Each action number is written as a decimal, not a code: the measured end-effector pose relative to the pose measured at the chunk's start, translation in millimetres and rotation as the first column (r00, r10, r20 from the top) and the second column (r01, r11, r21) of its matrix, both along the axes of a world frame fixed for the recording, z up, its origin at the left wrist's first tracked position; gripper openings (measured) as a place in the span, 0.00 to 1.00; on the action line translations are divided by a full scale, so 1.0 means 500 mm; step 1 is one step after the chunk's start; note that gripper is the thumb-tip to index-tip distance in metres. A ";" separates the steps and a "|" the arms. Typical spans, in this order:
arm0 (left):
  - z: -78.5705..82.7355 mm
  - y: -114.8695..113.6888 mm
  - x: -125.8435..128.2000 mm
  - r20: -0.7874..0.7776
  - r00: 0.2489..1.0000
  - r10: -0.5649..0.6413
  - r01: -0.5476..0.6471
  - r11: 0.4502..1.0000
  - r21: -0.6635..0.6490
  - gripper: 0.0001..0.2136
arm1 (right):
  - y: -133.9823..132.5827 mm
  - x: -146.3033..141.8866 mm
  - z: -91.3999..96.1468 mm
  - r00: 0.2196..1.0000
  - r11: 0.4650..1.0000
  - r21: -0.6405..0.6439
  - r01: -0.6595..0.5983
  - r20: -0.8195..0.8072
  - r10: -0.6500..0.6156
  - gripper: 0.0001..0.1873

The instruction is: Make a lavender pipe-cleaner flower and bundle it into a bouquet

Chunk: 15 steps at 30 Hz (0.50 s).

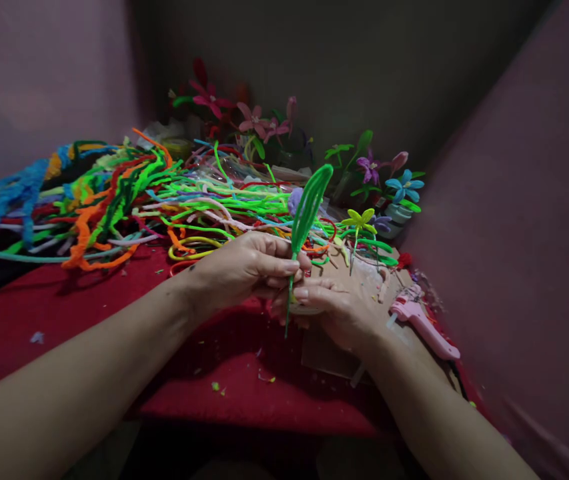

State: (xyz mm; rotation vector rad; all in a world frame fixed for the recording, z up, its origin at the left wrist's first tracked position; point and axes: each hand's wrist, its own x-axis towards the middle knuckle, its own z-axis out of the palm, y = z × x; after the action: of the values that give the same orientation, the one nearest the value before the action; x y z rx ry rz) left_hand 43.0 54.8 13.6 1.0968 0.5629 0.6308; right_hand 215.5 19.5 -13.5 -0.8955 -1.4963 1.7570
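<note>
Green leaf-shaped pipe-cleaner loop [307, 203] is held upright above red cloth [89, 313].
Stem pinched by left hand [244, 267] fingers & right hand [337, 310] fingers, both closed on it; loose multicolour pipe cleaners [129, 193] piled behind.

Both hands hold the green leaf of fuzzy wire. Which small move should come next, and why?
Probably twist the thin stem tight. The left hand pinches the green leaf-shaped fuzzy wire loop at its base, the right hand grips the stem lower, and the loop stands upright.
</note>
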 end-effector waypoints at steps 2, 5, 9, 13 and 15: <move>-0.001 0.002 -0.003 0.031 0.999 -0.012 0.013 0.999 -0.046 0.07 | -0.001 0.003 0.001 1.000 1.000 0.003 0.003 0.030 -0.003 0.14; -0.004 0.007 -0.006 0.091 0.995 -0.030 0.037 0.997 -0.073 0.09 | -0.004 0.002 0.003 0.998 0.998 0.013 0.060 -0.002 -0.060 0.11; -0.008 0.009 -0.003 0.121 0.992 0.027 -0.017 0.996 -0.088 0.11 | -0.005 -0.006 0.000 0.989 0.992 0.003 0.123 -0.081 -0.123 0.08; -0.015 0.005 0.013 0.094 0.988 0.122 -0.117 0.991 -0.060 0.08 | -0.001 -0.012 0.000 0.981 0.982 0.027 0.189 -0.048 -0.188 0.06; -0.020 0.003 0.021 0.018 0.987 0.161 -0.161 0.987 -0.002 0.09 | 0.000 -0.015 0.005 0.976 0.976 0.070 0.208 0.049 -0.211 0.09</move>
State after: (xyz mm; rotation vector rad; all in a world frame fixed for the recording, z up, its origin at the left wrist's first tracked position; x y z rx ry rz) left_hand 53.8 56.1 3.6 1.0514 0.6401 0.7799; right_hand 208.2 19.4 -11.0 -1.0376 -1.4288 1.5346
